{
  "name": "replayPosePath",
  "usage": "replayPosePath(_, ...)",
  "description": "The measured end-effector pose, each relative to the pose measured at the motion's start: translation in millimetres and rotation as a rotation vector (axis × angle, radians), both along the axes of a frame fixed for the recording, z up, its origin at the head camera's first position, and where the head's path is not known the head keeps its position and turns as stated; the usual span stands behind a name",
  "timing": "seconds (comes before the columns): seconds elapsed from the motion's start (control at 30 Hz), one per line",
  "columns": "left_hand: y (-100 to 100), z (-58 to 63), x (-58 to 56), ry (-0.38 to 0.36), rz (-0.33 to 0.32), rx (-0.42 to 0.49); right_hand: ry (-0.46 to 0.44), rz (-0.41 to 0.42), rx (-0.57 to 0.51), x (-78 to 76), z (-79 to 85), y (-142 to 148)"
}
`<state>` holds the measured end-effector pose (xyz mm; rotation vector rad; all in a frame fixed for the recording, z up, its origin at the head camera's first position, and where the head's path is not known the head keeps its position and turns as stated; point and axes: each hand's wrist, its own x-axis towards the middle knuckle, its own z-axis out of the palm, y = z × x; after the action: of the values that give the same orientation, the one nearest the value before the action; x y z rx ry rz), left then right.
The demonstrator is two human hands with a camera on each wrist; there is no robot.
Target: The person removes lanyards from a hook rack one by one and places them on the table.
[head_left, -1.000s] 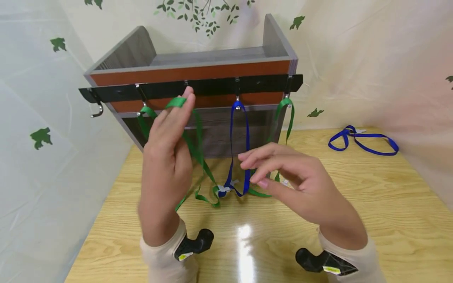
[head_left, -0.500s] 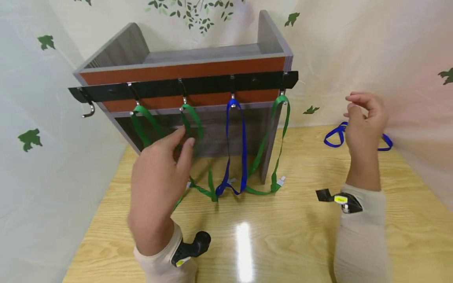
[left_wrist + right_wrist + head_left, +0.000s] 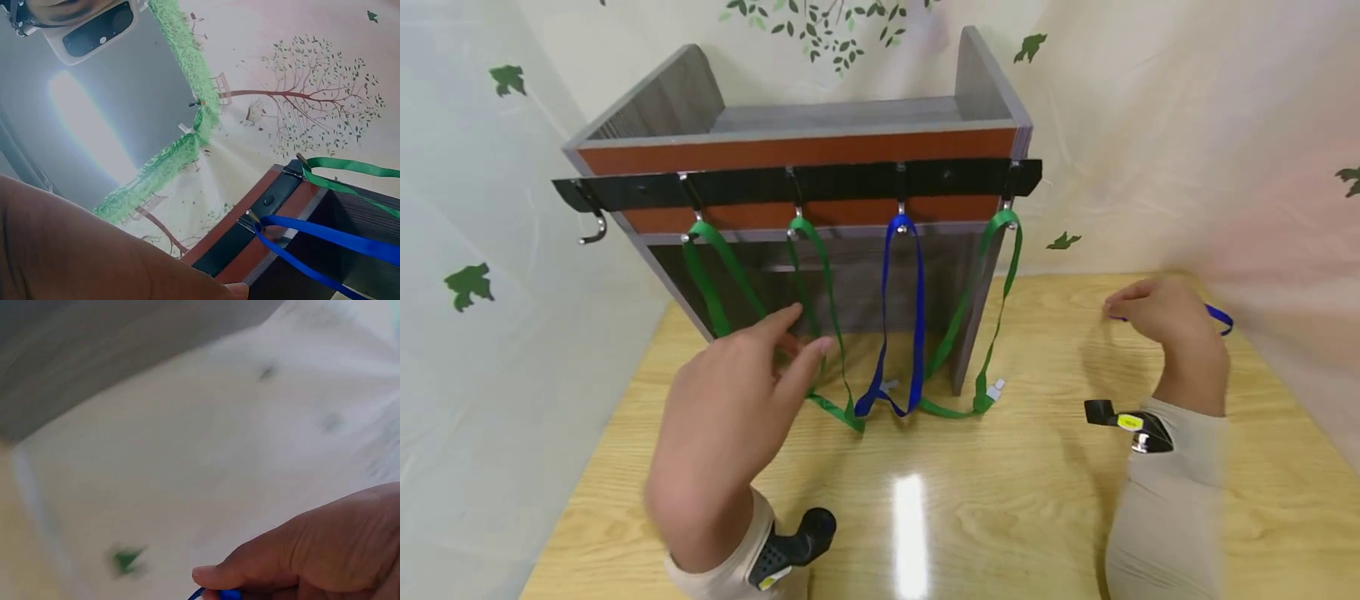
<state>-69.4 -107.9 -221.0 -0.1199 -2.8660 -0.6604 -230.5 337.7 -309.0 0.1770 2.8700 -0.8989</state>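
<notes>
My right hand (image 3: 1172,321) is low at the right of the table, pinching a loose blue lanyard (image 3: 1221,318); the hand covers most of it. In the right wrist view a bit of blue strap (image 3: 230,594) shows between thumb and fingers. My left hand (image 3: 730,392) hovers before the rack with thumb and index finger apart, overlapping the hanging straps. Green lanyards hang from the second hook (image 3: 703,283), the middle hook (image 3: 830,283) and the far right hook (image 3: 1018,258). Between the last two hangs a blue lanyard (image 3: 917,333).
A black hook rail (image 3: 850,183) runs across the front of a grey and brown wooden shelf (image 3: 820,142). Its leftmost hook (image 3: 597,233) is bare. Strap ends and a white clip (image 3: 996,389) rest on the wooden table (image 3: 1000,500). Leaf-patterned cloth hangs behind.
My right hand has moved from near the rack out to the right and down onto the loose blue lanyard, gripping it. My left hand has left the middle green lanyard's loop and lowered.
</notes>
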Motion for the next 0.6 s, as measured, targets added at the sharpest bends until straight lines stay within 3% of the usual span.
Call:
replayPosePath(0.1, 1.1, -1.5, 5.4, 0.038, -0.014, 0.002, 0.238, -0.078, -0.019, 43.6, 38.8, -21.2)
replayPosePath(0.17, 2.3, -2.6, 8.6, 0.078, -0.043, 0.003, 0.451, -0.138, -0.139, 71.4, 58.1, -41.1)
replayPosePath(0.23, 5.1, -2.5, 11.5, 0.122, -0.091, -0.006, 0.72, -0.134, -0.388, 94.5, 68.7, -60.5)
replayPosePath(0.3, 10.3, -2.2, 14.2, 0.174, -0.168, -0.022, 0.945, -0.014, -0.719, 112.7, 72.5, -77.0)
replayPosePath(0.33, 14.2, -2.1, 15.6, 0.197, -0.215, -0.023, 1.02, 0.098, -0.874, 119.7, 71.7, -84.1)
replayPosePath(0.4, 24.0, -1.7, 18.0, 0.237, -0.332, -0.002, 1.042, 0.332, -1.087, 133.7, 67.0, -95.4)
replayPosePath(0.43, 29.7, -1.4, 19.4, 0.236, -0.394, 0.028, 0.998, 0.42, -1.138, 141.5, 64.0, -101.1)
replayPosePath(0.53, 46.3, -4.2, 20.9, 0.184, -0.579, 0.177, 0.832, 0.643, -1.096, 161.4, 53.7, -119.6)
replayPosePath(0.6, 53.1, -9.2, 19.5, 0.165, -0.664, 0.273, 0.75, 0.715, -1.011, 169.6, 48.1, -133.2)
